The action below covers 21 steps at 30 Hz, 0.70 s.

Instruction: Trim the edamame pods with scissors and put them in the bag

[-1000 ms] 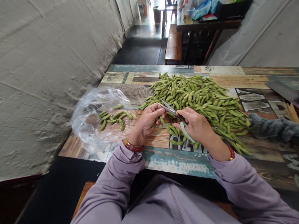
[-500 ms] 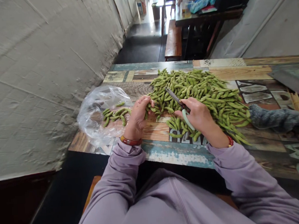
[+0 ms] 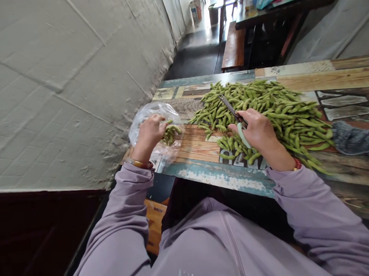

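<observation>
My left hand [image 3: 152, 132] is over the clear plastic bag [image 3: 136, 116] at the left, thumb and forefinger apart and the other fingers loosely curved. Several green soybean pods [image 3: 172, 135] lie in the bag beside the fingertips; one pod sits close to the thumb. My right hand [image 3: 259, 129] grips scissors [image 3: 242, 134] with pale green handles. Their dark blades point away from me, up and to the left, over the large heap of pods [image 3: 259, 94]. A smaller group of pods [image 3: 230, 147] lies below the scissors, nearer the table's front edge.
The patterned wooden table [image 3: 197, 149] carries everything. A grey fuzzy cloth item [image 3: 353, 140] lies right of the heap. A rough white wall [image 3: 83, 69] runs close along the left. Beyond stand a wooden bench [image 3: 233, 47] and another table [image 3: 264, 18] with bags on it.
My left hand, which held a pod near the heap, has moved left to the plastic bag. The scissors remain in my right hand by the heap. The view has shifted left.
</observation>
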### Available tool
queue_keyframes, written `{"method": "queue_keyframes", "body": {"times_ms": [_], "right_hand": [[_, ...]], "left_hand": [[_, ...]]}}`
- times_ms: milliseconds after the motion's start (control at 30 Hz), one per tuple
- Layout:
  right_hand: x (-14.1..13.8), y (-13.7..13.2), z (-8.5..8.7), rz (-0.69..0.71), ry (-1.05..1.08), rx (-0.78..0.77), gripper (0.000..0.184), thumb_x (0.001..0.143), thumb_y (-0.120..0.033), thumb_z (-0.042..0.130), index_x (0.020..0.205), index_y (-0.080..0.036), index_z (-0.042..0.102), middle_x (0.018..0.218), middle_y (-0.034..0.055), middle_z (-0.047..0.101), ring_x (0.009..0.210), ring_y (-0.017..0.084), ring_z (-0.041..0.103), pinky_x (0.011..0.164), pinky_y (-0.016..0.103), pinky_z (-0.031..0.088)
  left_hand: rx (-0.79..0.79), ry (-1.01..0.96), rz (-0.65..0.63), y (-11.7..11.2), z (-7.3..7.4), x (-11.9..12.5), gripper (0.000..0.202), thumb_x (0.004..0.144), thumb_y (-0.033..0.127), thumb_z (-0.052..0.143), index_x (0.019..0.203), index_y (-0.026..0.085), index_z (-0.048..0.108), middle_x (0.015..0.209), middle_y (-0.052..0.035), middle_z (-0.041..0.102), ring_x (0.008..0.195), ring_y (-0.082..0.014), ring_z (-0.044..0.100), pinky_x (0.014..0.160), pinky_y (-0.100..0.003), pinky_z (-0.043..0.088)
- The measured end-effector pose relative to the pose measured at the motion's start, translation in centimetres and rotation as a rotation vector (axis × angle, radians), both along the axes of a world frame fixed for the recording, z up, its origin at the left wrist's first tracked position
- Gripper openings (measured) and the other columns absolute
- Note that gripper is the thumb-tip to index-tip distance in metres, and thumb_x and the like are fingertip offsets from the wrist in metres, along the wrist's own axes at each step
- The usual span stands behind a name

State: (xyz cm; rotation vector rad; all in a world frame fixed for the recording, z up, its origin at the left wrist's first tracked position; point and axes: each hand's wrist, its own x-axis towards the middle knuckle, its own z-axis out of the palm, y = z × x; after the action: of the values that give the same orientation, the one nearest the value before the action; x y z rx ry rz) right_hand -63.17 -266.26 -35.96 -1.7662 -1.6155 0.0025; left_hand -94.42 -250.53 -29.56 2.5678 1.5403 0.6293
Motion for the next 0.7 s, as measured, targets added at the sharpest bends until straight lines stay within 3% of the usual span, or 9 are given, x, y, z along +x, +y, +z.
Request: {"method": "queue_keyframes", "body": {"times_ms": [133, 267, 467, 567, 700], "right_hand": [[-0.1, 0.1, -0.2, -0.003, -0.004, 0.032, 0.032, 0.089, -0.036, 0.067, 0.113, -0.014, 0.069, 0.102, 0.0155, 0.069, 0.093, 0.030, 0.066, 0.078, 0.036, 0.049], [-0.2, 0.3, -0.5, -0.026, -0.005, 0.061, 0.029, 0.088, -0.039, 0.066, 0.110, -0.021, 0.069, 0.101, 0.0108, 0.069, 0.094, 0.030, 0.067, 0.076, 0.038, 0.052], [-0.2, 0.3, -0.4, -0.003, -0.018, 0.069, 0.029, 0.091, -0.039, 0.060, 0.112, -0.020, 0.069, 0.104, 0.0120, 0.070, 0.095, 0.029, 0.068, 0.076, 0.039, 0.053], [-0.3, 0.3, -0.2, 0.001, -0.027, 0.060, 0.029, 0.092, -0.039, 0.059, 0.111, -0.020, 0.069, 0.103, 0.0114, 0.070, 0.091, 0.028, 0.068, 0.074, 0.037, 0.053], [-0.6, 0.2, -0.2, 0.017, -0.039, 0.064, 0.028, 0.091, -0.038, 0.062, 0.112, -0.021, 0.069, 0.102, 0.0102, 0.070, 0.091, 0.027, 0.068, 0.074, 0.035, 0.052]], "left_hand": [[0.035, 0.169, -0.143, -1.6, -0.2, 3.3, 0.019, 0.090, 0.024, 0.054, 0.092, 0.018, 0.071, 0.091, -0.0102, 0.068, 0.083, -0.0224, 0.061, 0.080, -0.035, 0.045], [-0.022, 0.231, -0.263, -1.8, -2.1, 8.1, 0.023, 0.092, 0.023, 0.051, 0.095, 0.015, 0.072, 0.094, -0.0120, 0.067, 0.085, -0.0224, 0.062, 0.081, -0.034, 0.047], [0.027, 0.191, -0.186, 0.6, -5.2, 12.3, 0.037, 0.089, 0.020, 0.057, 0.124, 0.012, 0.065, 0.125, -0.0190, 0.062, 0.109, -0.0290, 0.059, 0.098, -0.043, 0.044], [-0.002, 0.174, -0.185, 0.0, -6.0, 13.4, 0.030, 0.088, 0.015, 0.055, 0.114, 0.016, 0.070, 0.118, -0.0153, 0.065, 0.106, -0.0272, 0.060, 0.098, -0.042, 0.045], [0.026, 0.150, -0.259, -3.2, -6.4, 14.0, 0.026, 0.091, 0.011, 0.047, 0.101, 0.014, 0.070, 0.104, -0.0156, 0.066, 0.100, -0.0266, 0.059, 0.093, -0.040, 0.046]]}}
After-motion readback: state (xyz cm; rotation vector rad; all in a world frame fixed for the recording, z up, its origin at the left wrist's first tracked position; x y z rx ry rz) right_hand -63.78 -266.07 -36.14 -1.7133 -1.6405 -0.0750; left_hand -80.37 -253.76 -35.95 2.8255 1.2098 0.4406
